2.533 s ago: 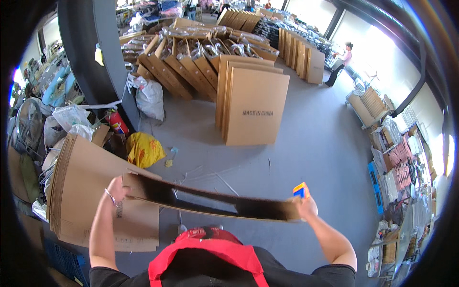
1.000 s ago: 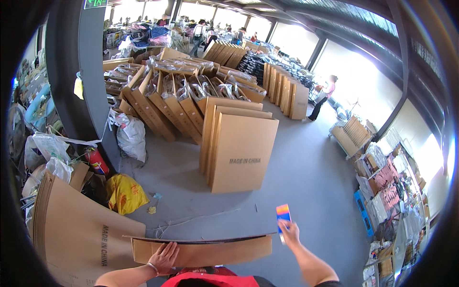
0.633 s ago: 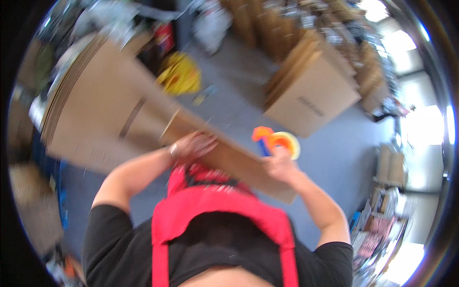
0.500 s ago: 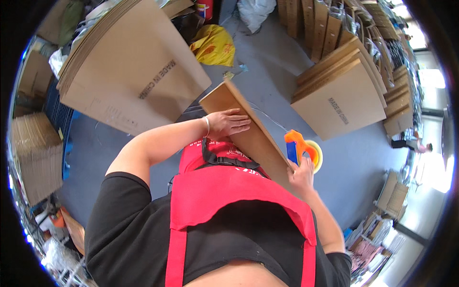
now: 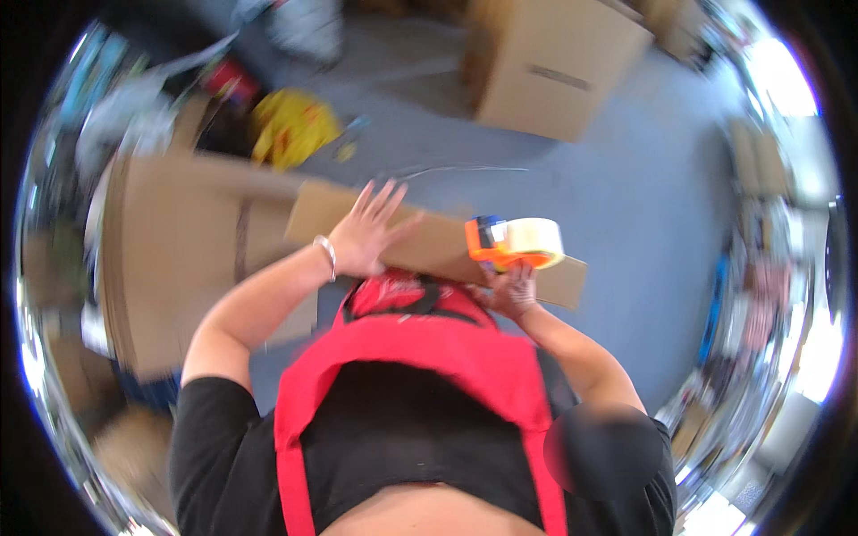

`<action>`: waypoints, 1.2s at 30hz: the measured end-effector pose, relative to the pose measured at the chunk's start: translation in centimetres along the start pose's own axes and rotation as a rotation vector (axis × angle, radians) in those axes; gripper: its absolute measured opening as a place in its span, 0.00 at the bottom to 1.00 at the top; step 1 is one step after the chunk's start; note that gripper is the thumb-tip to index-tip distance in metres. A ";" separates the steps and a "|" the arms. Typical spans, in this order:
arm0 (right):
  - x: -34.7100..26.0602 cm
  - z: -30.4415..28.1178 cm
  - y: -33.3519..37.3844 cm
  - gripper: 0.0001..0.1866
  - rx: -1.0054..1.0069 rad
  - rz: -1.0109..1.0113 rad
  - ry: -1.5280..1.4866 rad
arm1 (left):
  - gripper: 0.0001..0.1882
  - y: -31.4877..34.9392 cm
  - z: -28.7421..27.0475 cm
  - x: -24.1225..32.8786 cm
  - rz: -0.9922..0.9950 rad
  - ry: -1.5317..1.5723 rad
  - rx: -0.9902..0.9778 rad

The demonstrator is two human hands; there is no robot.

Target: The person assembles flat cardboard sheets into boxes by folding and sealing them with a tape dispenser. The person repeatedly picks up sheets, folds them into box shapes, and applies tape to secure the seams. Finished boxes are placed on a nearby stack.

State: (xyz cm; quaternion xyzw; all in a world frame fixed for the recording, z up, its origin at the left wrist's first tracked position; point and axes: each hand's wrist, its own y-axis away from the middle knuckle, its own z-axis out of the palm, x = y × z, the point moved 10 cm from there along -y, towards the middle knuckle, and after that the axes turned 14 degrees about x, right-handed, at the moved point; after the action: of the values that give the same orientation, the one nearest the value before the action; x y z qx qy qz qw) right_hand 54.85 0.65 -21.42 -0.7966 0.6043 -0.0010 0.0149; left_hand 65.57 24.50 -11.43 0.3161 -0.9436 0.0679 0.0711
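Observation:
A long, narrow brown cardboard piece (image 5: 438,243) lies crosswise in front of my red apron. My left hand (image 5: 368,236), with a bracelet at the wrist, is open with fingers spread over its left part; whether the palm presses on it I cannot tell. Closed around an orange tape dispenser (image 5: 478,246) is my right hand (image 5: 512,291), at the near edge of the cardboard. A pale tape roll (image 5: 534,238) sits on the dispenser, over the cardboard's right part. The dispenser's handle is mostly hidden by my fingers.
On the left leans a stack of large flat cartons (image 5: 170,241). A yellow bag (image 5: 293,128) lies on the grey floor (image 5: 643,205) beyond it. More cartons (image 5: 559,76) stand at the far right, and a thin strap (image 5: 465,169) stretches across the floor.
The view has turned, and the cardboard has swung from steeply slanted to nearly crosswise. My left fingers have spread apart. The tape dispenser has come over the cardboard in my right hand.

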 end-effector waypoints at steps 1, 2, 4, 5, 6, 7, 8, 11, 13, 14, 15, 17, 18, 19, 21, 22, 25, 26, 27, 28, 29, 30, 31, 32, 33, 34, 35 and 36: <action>-0.4 -0.7 -0.1 0.39 0.066 -0.070 0.037 | 0.63 -0.7 2.5 0.6 0.077 -0.062 -0.091; -0.1 -2.1 -0.7 0.37 0.128 -0.067 0.044 | 0.65 -1.5 3.5 0.0 0.069 0.050 0.024; 0.9 -4.7 -1.8 0.38 0.282 0.025 -0.038 | 0.60 -3.0 4.1 -0.4 0.091 0.084 0.015; 1.4 -7.0 -2.1 0.39 0.392 0.088 -0.131 | 0.58 -2.9 4.2 0.4 0.126 0.101 0.039; 2.3 -8.9 -2.4 0.43 0.424 0.163 -0.243 | 0.57 -3.2 4.1 0.5 0.138 0.113 0.070; 3.2 -10.6 -2.3 0.38 0.463 0.236 -0.308 | 0.55 -3.5 4.1 0.5 0.140 0.118 0.101; 4.3 -12.1 -1.7 0.35 0.615 0.276 -0.374 | 0.54 -3.3 4.0 0.7 0.151 0.115 0.100; 8.6 -15.3 1.4 0.33 0.985 0.673 -0.778 | 0.52 -2.5 4.2 1.3 0.137 0.101 0.094; 12.0 -10.1 3.9 0.44 1.105 1.038 -1.573 | 0.53 -1.6 4.2 2.1 0.109 0.086 0.078; 13.6 -7.8 5.6 0.45 1.214 1.106 -1.603 | 0.52 -1.1 4.4 2.2 0.054 0.064 0.047; 14.6 -5.6 7.1 0.42 1.231 1.130 -1.681 | 0.52 -0.4 4.2 2.8 0.031 0.052 0.065; 15.7 -2.8 9.3 0.39 1.300 1.159 -1.770 | 0.51 0.6 4.4 4.4 -0.018 0.014 0.109; 16.1 -2.1 9.4 0.40 1.236 1.113 -1.743 | 0.50 1.1 4.8 5.2 -0.051 -0.012 0.097; 16.3 -1.5 9.1 0.40 1.186 1.065 -1.726 | 0.52 1.8 5.5 5.4 -0.067 -0.050 0.063; 16.9 -1.6 7.9 0.40 1.140 0.948 -1.671 | 0.55 2.5 6.5 6.0 -0.069 -0.167 0.013; 16.9 -2.7 7.2 0.40 1.174 0.885 -1.707 | 0.57 1.4 6.5 6.0 -0.103 -0.183 -0.010; 16.8 -2.8 5.3 0.41 1.232 0.934 -1.836 | 0.59 -6.7 6.0 9.5 -0.111 -0.046 -0.059; 16.8 -2.6 4.9 0.40 1.229 0.904 -1.855 | 0.58 -10.0 6.3 11.6 -0.028 -0.064 -0.008; 17.1 -2.5 4.8 0.39 1.182 0.952 -1.810 | 0.57 -13.2 6.9 13.7 0.024 -0.030 0.027; 17.2 -2.3 4.8 0.39 1.148 0.990 -1.826 | 0.54 -15.2 9.9 14.7 0.020 -0.062 -0.037; 17.9 -1.6 5.2 0.38 1.164 0.984 -1.833 | 0.51 -16.7 9.5 16.3 0.032 -0.121 0.042; 18.3 -1.6 5.4 0.38 1.131 1.037 -1.917 | 0.52 -16.7 9.7 16.5 0.020 0.000 0.104; 18.1 -2.2 5.7 0.40 1.132 1.058 -2.097 | 0.52 -16.5 9.8 16.5 0.016 0.049 0.080; 17.9 -1.7 7.2 0.40 1.134 1.165 -2.283 | 0.52 -16.3 9.8 16.8 0.042 0.080 0.076; 17.2 -4.5 8.8 0.40 1.176 1.111 -2.291 | 0.52 -16.6 9.6 17.0 0.070 0.110 0.070; 16.5 -6.9 11.1 0.36 1.231 1.044 -2.201 | 0.51 -17.0 9.0 17.0 0.084 0.113 0.065; 15.4 -5.6 14.3 0.33 1.332 1.074 -2.195 | 0.50 -17.2 8.5 17.0 0.081 0.119 0.063; 14.5 -4.4 17.2 0.31 1.429 1.104 -2.179 | 0.50 -17.6 8.4 17.0 0.074 0.132 0.063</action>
State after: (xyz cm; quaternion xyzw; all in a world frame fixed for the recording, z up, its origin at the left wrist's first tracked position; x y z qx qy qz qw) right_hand 42.13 -18.04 -17.71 0.1160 0.3890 0.3103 0.8597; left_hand 62.05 -0.85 -15.15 0.2779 -0.9453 0.1208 0.1206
